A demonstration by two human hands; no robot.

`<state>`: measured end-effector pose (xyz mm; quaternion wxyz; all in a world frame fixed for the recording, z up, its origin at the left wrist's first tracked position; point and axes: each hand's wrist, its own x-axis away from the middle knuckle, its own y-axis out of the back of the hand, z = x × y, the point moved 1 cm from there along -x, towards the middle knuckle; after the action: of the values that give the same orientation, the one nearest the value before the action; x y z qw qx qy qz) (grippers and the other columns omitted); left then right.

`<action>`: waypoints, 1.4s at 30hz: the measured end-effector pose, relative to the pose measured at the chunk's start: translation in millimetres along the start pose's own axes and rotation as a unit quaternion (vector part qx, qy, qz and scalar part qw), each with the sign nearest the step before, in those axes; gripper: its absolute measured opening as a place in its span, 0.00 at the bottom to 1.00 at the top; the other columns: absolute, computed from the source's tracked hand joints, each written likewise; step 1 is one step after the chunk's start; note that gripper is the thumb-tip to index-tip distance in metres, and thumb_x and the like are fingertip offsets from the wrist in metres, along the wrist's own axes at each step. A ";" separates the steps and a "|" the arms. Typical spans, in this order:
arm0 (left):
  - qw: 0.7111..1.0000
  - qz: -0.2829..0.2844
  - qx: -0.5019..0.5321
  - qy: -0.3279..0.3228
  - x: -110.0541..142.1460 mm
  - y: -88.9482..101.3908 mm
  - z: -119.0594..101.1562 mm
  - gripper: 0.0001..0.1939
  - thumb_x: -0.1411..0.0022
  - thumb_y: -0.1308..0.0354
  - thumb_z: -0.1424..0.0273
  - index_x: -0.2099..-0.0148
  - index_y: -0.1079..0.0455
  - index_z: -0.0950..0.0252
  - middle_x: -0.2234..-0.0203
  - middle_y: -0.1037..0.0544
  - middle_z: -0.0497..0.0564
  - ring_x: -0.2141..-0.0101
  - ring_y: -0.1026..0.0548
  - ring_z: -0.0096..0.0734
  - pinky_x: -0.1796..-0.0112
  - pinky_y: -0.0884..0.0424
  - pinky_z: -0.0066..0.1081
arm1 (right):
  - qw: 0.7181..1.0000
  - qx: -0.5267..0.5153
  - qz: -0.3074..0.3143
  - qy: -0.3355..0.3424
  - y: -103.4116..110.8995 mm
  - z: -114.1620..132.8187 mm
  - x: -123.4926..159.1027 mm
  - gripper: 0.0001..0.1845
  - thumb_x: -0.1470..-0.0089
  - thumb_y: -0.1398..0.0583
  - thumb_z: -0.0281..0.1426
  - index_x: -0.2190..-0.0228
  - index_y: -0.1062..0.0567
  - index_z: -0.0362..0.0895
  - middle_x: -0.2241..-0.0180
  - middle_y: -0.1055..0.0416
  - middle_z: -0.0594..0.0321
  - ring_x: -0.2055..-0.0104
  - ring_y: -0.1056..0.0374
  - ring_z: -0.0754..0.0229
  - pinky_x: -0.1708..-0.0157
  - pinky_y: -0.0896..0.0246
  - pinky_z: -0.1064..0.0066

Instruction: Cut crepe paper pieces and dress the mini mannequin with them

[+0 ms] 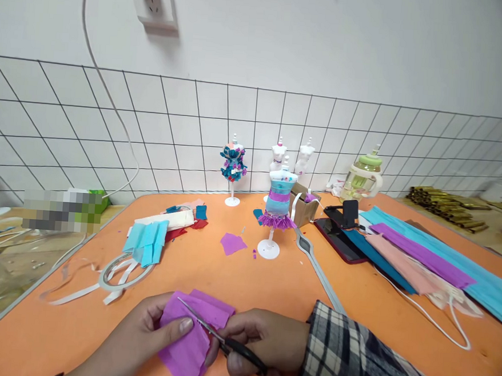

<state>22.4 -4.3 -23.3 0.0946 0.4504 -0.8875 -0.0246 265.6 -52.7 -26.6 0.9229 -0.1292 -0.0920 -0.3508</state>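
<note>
My left hand (pixel 155 330) pinches a folded sheet of purple crepe paper (pixel 185 352) near the front of the table, its thumb lying on top. In my right hand (pixel 261 337) is a pair of black-handled scissors (pixel 243 351). The blades lie across the purple paper, pointing up and left, close to my left thumb. Beyond my hands stands a small dress form (pixel 281 199) on a white base, wrapped in blue and purple bands with a purple fringe. A loose purple scrap (pixel 233 244) rests to its left.
A roll of tape (pixel 127 274) and folded blue paper (pixel 146 241) lie at left. Another decorated dress form (pixel 234 164) stands near the wall. At right are a phone (pixel 339 240), strips of coloured crepe paper (pixel 422 254) and a green-lidded bottle (pixel 362 176).
</note>
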 end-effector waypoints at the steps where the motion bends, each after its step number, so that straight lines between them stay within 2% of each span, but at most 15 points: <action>1: 1.000 0.000 -0.001 -0.002 0.2 -0.9 -0.7 0.16 0.43 0.34 0.54 0.62 0.19 0.62 0.71 0.16 0.51 0.69 0.20 0.38 0.66 0.25 0.30 | 1.000 0.000 -0.003 -0.003 -0.5 1.0 0.3 0.20 0.49 0.34 0.36 0.54 0.22 0.43 0.74 0.30 0.71 0.86 0.46 0.76 0.89 0.49 0.84; 5: 1.000 -0.004 -0.001 -0.006 0.7 -2.3 -1.4 0.14 0.43 0.34 0.55 0.65 0.19 0.61 0.72 0.16 0.49 0.71 0.21 0.37 0.68 0.25 0.29 | 1.000 -0.015 -0.015 -0.004 -0.4 0.5 -1.3 0.20 0.51 0.32 0.38 0.57 0.21 0.43 0.77 0.34 0.72 0.85 0.45 0.75 0.89 0.51 0.85; 8: 1.000 0.003 0.007 -0.010 -0.2 -0.7 1.0 0.15 0.43 0.34 0.55 0.64 0.19 0.61 0.72 0.16 0.50 0.70 0.20 0.38 0.68 0.25 0.29 | 0.999 -0.030 -0.014 -0.006 2.1 -6.7 -5.9 0.24 0.57 0.29 0.38 0.57 0.21 0.43 0.76 0.33 0.70 0.83 0.41 0.74 0.88 0.55 0.85; 10: 1.000 0.007 0.009 -0.016 -1.5 0.9 3.7 0.15 0.44 0.33 0.55 0.64 0.19 0.62 0.73 0.16 0.50 0.70 0.20 0.38 0.67 0.25 0.30 | 0.999 -0.036 -0.010 -0.014 4.0 -11.7 -8.5 0.27 0.60 0.27 0.37 0.56 0.21 0.43 0.75 0.31 0.69 0.81 0.39 0.73 0.87 0.53 0.85; 13: 1.000 0.024 0.006 -0.020 -3.1 2.0 8.1 0.17 0.44 0.34 0.54 0.63 0.19 0.63 0.71 0.16 0.51 0.70 0.20 0.38 0.67 0.25 0.30 | 0.998 -0.055 -0.004 -0.004 5.2 -15.4 -9.4 0.29 0.59 0.27 0.38 0.55 0.23 0.43 0.74 0.30 0.68 0.79 0.37 0.72 0.86 0.51 0.86; 16: 1.000 0.019 -0.012 -0.017 -3.2 0.6 9.6 0.17 0.44 0.33 0.54 0.62 0.19 0.62 0.69 0.16 0.51 0.69 0.21 0.37 0.67 0.27 0.29 | 0.995 -0.093 0.003 0.016 4.8 -17.7 -8.5 0.30 0.57 0.27 0.36 0.53 0.26 0.45 0.75 0.30 0.70 0.81 0.37 0.72 0.86 0.52 0.86; 19: 0.999 0.013 -0.031 -0.015 -2.2 -1.8 7.4 0.17 0.46 0.33 0.54 0.66 0.20 0.63 0.72 0.17 0.49 0.72 0.23 0.34 0.69 0.28 0.27 | 0.994 -0.104 -0.009 0.022 4.5 -21.5 -8.7 0.27 0.59 0.26 0.34 0.57 0.26 0.43 0.77 0.31 0.71 0.82 0.39 0.73 0.85 0.46 0.85; 21: 0.999 0.012 -0.034 -0.014 -1.8 -2.1 5.9 0.17 0.46 0.33 0.53 0.66 0.21 0.63 0.73 0.17 0.49 0.73 0.25 0.32 0.70 0.30 0.27 | 0.995 -0.093 -0.025 0.017 4.8 -22.7 -9.0 0.26 0.60 0.26 0.35 0.59 0.26 0.42 0.78 0.30 0.72 0.84 0.40 0.74 0.84 0.43 0.84; 23: 0.999 0.003 -0.041 -0.010 -1.9 -0.8 6.2 0.18 0.47 0.32 0.53 0.67 0.21 0.63 0.75 0.18 0.48 0.74 0.25 0.32 0.71 0.31 0.26 | 0.996 -0.077 -0.032 -0.006 4.8 -21.2 -8.4 0.29 0.62 0.25 0.36 0.59 0.27 0.43 0.79 0.30 0.73 0.86 0.41 0.73 0.86 0.43 0.83; 27: 0.998 -0.009 -0.069 0.006 -3.1 2.8 11.7 0.19 0.48 0.32 0.53 0.65 0.21 0.64 0.74 0.19 0.49 0.73 0.25 0.33 0.71 0.32 0.26 | 0.997 -0.061 -0.035 -0.042 3.7 -12.6 -5.6 0.36 0.67 0.24 0.40 0.58 0.31 0.44 0.79 0.30 0.74 0.87 0.41 0.71 0.91 0.44 0.82; 33: 0.998 0.032 -0.048 -0.006 -1.9 -1.9 12.6 0.21 0.47 0.33 0.51 0.66 0.22 0.66 0.76 0.21 0.49 0.76 0.29 0.30 0.73 0.34 0.25 | 0.997 -0.053 -0.040 -0.041 0.6 -10.4 -6.2 0.44 0.70 0.23 0.43 0.59 0.42 0.48 0.78 0.29 0.76 0.88 0.44 0.72 0.92 0.49 0.83; 38: 0.999 0.030 -0.041 -0.003 -1.2 -6.2 8.5 0.21 0.46 0.34 0.51 0.64 0.21 0.66 0.72 0.18 0.50 0.72 0.26 0.33 0.69 0.31 0.27 | 0.997 -0.076 -0.030 0.006 0.7 -13.6 -9.4 0.41 0.66 0.26 0.49 0.61 0.43 0.48 0.78 0.30 0.76 0.85 0.44 0.73 0.90 0.53 0.85; 42: 0.999 0.021 -0.043 0.003 -1.4 -7.4 6.9 0.22 0.47 0.34 0.50 0.62 0.21 0.65 0.70 0.17 0.51 0.70 0.24 0.36 0.68 0.30 0.29 | 0.998 -0.066 -0.015 0.002 1.9 -13.0 -9.9 0.40 0.65 0.26 0.50 0.61 0.43 0.48 0.79 0.30 0.76 0.86 0.46 0.73 0.91 0.52 0.85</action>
<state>27.8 -7.8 -31.2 0.1170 0.4273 -0.8945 -0.0597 260.6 -49.1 -41.8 0.9071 -0.1876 -0.0692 -0.3704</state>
